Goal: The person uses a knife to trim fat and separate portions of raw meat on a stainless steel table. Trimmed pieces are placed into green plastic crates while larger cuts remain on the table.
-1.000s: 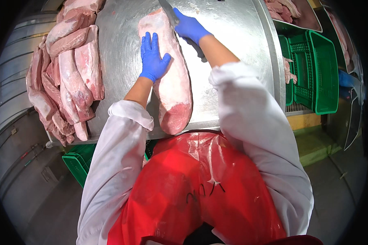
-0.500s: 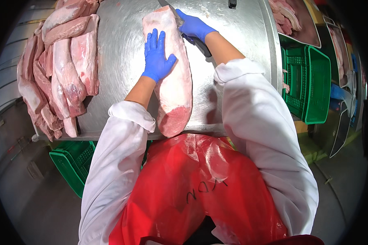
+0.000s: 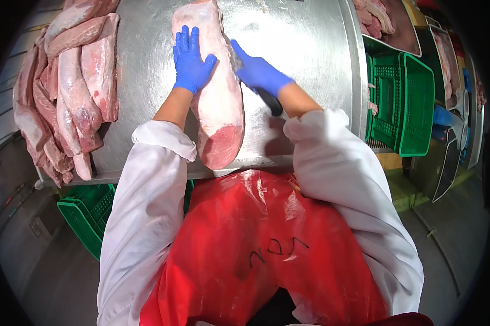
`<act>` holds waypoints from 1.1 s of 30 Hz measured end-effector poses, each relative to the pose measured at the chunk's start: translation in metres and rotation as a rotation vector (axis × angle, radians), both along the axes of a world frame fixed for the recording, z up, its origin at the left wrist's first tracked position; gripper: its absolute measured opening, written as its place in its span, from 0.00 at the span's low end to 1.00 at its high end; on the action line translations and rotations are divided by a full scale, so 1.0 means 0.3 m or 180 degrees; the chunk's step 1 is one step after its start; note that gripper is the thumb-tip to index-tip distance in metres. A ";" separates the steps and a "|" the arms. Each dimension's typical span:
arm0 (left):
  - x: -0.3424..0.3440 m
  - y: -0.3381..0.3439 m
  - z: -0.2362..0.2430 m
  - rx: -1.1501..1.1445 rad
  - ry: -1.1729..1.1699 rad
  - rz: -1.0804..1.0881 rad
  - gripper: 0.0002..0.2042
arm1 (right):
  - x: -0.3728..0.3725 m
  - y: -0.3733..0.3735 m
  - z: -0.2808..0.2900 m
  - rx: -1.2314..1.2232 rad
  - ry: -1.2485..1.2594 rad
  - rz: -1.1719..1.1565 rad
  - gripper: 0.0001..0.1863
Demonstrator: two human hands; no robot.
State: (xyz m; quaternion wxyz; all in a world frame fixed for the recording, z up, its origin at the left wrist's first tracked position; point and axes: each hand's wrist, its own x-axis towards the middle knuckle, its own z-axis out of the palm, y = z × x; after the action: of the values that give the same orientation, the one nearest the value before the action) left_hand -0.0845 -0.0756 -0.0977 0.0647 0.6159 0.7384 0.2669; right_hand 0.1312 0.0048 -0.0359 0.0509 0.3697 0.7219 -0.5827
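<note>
Meat slab, long and pale, lies on the metal counter in the head view, its pink end at the near edge; a meat pile lines the left edge. The left hand rests flat on the slab, thumb spread. The right hand is wrapped around a knife beside the slab's right side; blurred blade, contact unclear. I'd advise a firm palm, fingers clear of the blade, and shallow, even strokes.

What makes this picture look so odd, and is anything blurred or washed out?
Head view: glare whitens the steel table right of the slab of meat; same head view: the right hand looks blurred, the left hand sharper; also head view: fisheye bending, black corners.
</note>
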 end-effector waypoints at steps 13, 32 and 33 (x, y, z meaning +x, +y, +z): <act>0.035 0.025 -0.005 -0.0182 0.0342 -0.0064 0.44 | 0.213 -0.604 -0.036 0.0187 0.0236 -0.0628 0.45; 0.220 0.010 0.250 -0.1860 0.1011 0.1006 0.47 | 1.053 -0.933 0.264 0.0024 -0.0024 -0.2896 0.46; 0.293 0.002 0.279 -0.1636 0.1419 0.1301 0.45 | 1.059 -0.921 0.229 -0.0122 0.0176 -0.2961 0.46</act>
State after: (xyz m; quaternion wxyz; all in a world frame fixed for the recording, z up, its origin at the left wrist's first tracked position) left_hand 0.0034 -0.0750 -0.0140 0.0003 0.4628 0.8845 -0.0594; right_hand 0.4488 -0.2714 0.0327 -0.2282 0.6376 0.4696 -0.5665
